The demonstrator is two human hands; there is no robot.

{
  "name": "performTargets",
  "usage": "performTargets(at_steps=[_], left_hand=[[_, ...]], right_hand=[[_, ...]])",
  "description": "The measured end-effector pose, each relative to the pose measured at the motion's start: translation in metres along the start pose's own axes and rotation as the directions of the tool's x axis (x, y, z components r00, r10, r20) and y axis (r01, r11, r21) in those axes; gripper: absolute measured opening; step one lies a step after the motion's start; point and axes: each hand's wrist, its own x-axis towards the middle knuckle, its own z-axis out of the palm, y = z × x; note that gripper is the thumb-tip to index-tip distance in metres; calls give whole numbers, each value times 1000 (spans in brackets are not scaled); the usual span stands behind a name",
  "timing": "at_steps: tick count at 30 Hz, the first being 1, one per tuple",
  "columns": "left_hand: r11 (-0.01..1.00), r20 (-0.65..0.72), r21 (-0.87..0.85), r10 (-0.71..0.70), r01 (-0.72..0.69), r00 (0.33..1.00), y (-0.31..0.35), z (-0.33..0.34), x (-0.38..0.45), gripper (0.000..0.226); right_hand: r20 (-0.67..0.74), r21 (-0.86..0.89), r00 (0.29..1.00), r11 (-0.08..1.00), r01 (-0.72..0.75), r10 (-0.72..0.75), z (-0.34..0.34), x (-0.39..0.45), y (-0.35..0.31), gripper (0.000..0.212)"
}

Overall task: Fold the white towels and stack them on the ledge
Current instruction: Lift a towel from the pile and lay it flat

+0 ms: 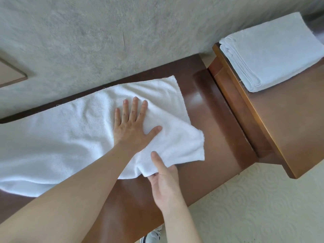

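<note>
White terry towel (73, 137) lies spread along the glossy brown wooden bench (215, 130). The right hand (164, 179) pinches its near edge, thumb on top; the left hand (130, 123) presses flat on it, fingers straight. Right of the bench, folded white towels (273, 51) sit on the raised wooden ledge (289, 123).

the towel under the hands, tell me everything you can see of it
The white towel is terry cloth, soft and slightly rumpled, with a stitched hem along its far edge. It lies spread lengthwise on the dark wooden bench, its left end running out of frame. The left hand presses flat on it with fingers straight. The right hand pinches its near edge, thumb on top, where the cloth bunches. Its right end lies skewed.
</note>
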Motion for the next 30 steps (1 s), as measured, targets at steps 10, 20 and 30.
performTargets(at_steps=[10, 20, 30], left_hand=[[1000, -11, 16, 6, -6, 1000, 0, 1, 0, 97], [1000, 44, -23, 19, -18, 999, -1, -7, -3, 90], [989, -86, -65, 125, -131, 988, -72, -16, -106, 72]], right_hand=[[-82, -12, 996, 999, 41, -42, -21, -13, 13, 40], [232, -26, 970, 997, -68, 72, -10, -15, 55, 36], [204, 124, 972, 981, -147, 119, -3, -34, 63, 41]])
